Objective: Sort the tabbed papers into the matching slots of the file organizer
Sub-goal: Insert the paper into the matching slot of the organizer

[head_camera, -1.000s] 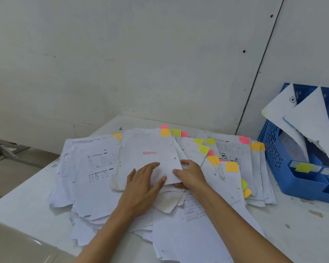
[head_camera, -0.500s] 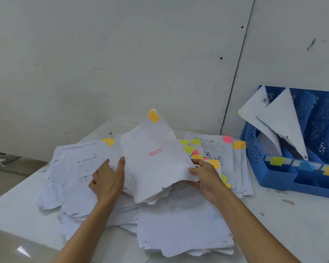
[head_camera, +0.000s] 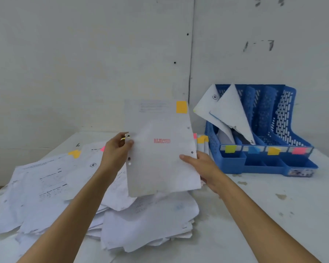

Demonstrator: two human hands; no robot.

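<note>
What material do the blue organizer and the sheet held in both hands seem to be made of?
The file organizer looks like moulded plastic, matte blue: its walls are perforated lattice. The held sheet seems thin matte paper: it curves and has punched holes. Its orange tab is probably sticky-note paper.

1. Two long, slim arms show, up to the bottom edge of the picture.
2. Both arms are bare along all that shows.
3. The left hand point(head_camera: 118, 149) and the right hand point(head_camera: 203, 164) are bare too.
</note>
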